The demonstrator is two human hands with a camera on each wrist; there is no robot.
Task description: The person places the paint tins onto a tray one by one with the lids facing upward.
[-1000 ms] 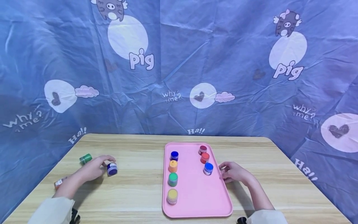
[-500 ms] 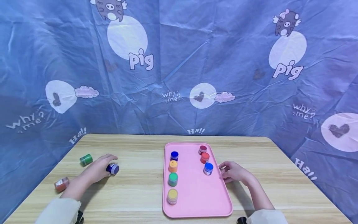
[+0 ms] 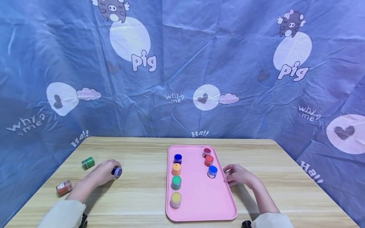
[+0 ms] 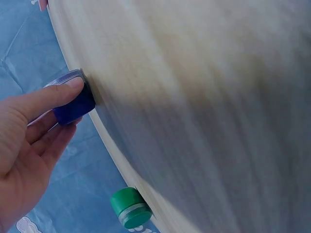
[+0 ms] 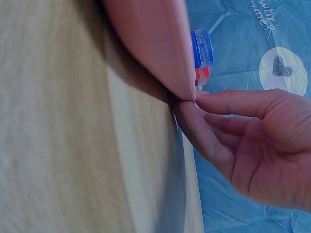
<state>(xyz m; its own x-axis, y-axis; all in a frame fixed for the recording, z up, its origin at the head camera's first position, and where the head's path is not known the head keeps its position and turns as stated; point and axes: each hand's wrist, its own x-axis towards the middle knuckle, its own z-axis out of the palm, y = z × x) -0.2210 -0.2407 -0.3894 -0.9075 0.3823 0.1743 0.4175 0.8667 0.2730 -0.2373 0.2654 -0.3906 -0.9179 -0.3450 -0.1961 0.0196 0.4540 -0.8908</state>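
Note:
My left hand (image 3: 106, 172) grips a small dark blue paint jar (image 3: 117, 172) on the left of the table. In the left wrist view the thumb lies over one side of this jar (image 4: 75, 104) and the other fingers curl round behind it. My right hand (image 3: 239, 174) pinches the right rim of the pink tray (image 3: 196, 202). From the right wrist, the thumb shows over the rim and a finger beneath it. Along the tray's left side stand blue, orange, green (image 3: 176, 182) and yellow jars (image 3: 176, 200). Dark red, red and blue jars (image 3: 212, 171) line its right.
A green jar (image 3: 88, 163) lies on its side at the far left, behind my left forearm. An orange-red jar (image 3: 64, 187) lies nearer, beside that forearm. The wooden table (image 3: 137, 202) ends at a blue printed cloth (image 3: 182, 120) hanging behind.
The fingers of my left hand have closed round the dark blue jar, which has turned so that its end faces right. My right hand and the tray stay where they were.

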